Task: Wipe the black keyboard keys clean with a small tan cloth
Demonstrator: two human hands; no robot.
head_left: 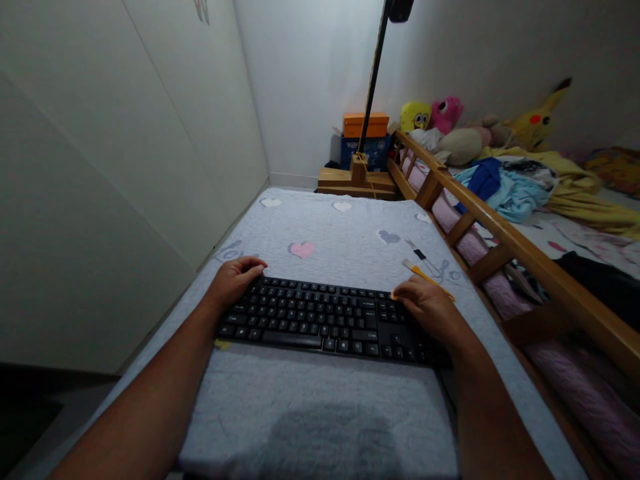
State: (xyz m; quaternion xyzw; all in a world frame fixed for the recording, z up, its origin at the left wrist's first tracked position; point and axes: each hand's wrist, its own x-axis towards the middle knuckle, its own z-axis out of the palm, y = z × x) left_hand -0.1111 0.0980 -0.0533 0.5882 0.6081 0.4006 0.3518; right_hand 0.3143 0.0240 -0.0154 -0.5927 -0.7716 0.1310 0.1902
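Observation:
A black keyboard [310, 317] lies on the pale blue quilted cover [325, 393], its keys facing up. My left hand [237, 277] is at its far left corner, fingers curled together against the edge. Over the number keys is my right hand [425, 303], its fingertips pinched at the far edge. Something small and pale shows at those fingertips, too small to name. The right hand and wrist hide part of the keyboard's right end. Beyond that hand lie a yellow-handled brush [425, 277] and a thin tool with a black grip [420, 254].
Along the right runs a wooden bed rail [505, 233], with clothes [505, 187] and plush toys behind it. A white cabinet [150, 133] stands at left. At the far end are a black pole [376, 73] on a wooden base and an orange box [365, 125].

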